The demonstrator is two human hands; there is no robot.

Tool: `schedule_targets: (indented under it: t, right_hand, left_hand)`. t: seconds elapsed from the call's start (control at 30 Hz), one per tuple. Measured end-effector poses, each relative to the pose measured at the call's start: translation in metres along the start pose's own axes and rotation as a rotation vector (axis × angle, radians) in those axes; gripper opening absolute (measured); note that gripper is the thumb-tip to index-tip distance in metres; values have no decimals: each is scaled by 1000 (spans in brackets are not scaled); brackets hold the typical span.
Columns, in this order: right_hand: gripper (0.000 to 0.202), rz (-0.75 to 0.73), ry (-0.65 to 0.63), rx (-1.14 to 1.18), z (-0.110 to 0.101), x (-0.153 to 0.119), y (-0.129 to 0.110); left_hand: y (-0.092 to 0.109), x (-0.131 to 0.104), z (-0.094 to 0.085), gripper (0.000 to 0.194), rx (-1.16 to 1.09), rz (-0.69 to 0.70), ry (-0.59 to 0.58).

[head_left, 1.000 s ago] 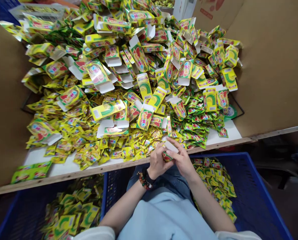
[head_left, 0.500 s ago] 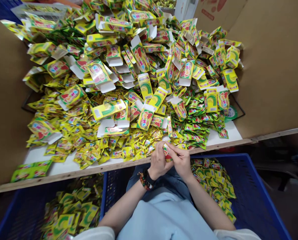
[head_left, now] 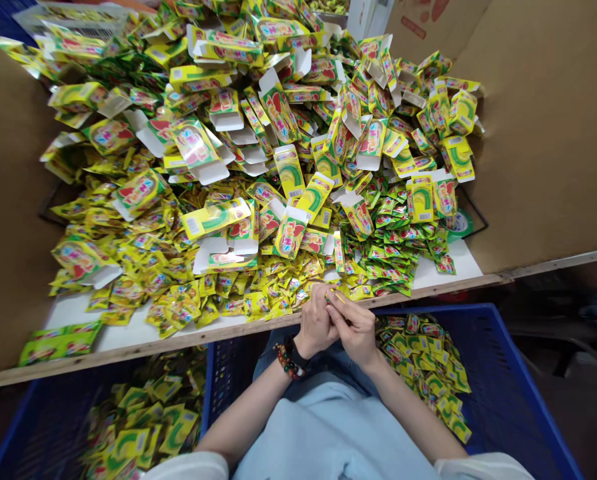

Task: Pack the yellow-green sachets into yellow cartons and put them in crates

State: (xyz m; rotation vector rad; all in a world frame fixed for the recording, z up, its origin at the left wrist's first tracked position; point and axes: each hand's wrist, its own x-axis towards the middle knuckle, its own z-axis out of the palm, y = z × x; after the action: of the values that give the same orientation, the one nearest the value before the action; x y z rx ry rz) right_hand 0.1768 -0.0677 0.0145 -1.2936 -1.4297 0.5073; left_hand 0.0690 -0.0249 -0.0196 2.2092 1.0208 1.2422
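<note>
My left hand (head_left: 317, 323), with a beaded bracelet and a dark band at the wrist, meets my right hand (head_left: 354, 328) just in front of the table's wooden edge (head_left: 258, 327). Both are closed around a small yellow-and-green box, of which only slivers show between the fingers. Behind them small yellow packets (head_left: 283, 293) lie along the table edge, with green packets (head_left: 388, 267) to the right. Open printed boxes (head_left: 291, 232) with white flaps are heaped above the packets.
Cardboard walls (head_left: 548, 133) flank the heap. Below the table, a blue crate (head_left: 503, 373) at right and another blue crate (head_left: 43, 413) at left hold flat printed boxes. Joined green packets (head_left: 61, 341) lie at the left front corner.
The small box between my hands has turned and is now mostly covered by the fingers. My right hand has shifted slightly left, its fingers folded further over the box.
</note>
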Motion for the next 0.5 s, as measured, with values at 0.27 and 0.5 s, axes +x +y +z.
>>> schedule_targets:
  t: [0.27,0.5]
  right_hand:
    - [21,89,-157,-818,-93,2,18]
    - [44,-36,-197,-1010,-66,48,64]
  left_hand:
    - [-16,16,-57,21,409,-192,-135]
    - [-32,64,-49,8,639,-147,-375]
